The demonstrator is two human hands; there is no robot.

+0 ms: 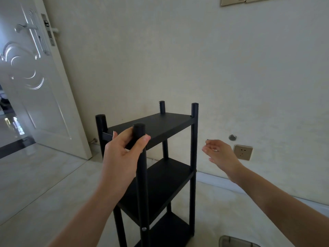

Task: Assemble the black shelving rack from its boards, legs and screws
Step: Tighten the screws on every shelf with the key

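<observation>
The black shelving rack (pixel 160 175) stands upright on the pale floor, close to the wall. It has three boards between four round legs; the top board (pixel 156 126) sits just below the leg tops. A silver screw head (pixel 144 229) shows low on the near leg. My left hand (pixel 124 150) grips the near front leg (pixel 139 131) just under its top, thumb on the right side. My right hand (pixel 219 154) hovers to the right of the rack, apart from it, with relaxed fingers and nothing in it.
A white door (pixel 32 77) stands open at the left. The cream wall carries a wall socket (pixel 243 152) and a round metal stop (pixel 232 137) right of the rack. A grey object (pixel 236 242) lies on the floor at the bottom right.
</observation>
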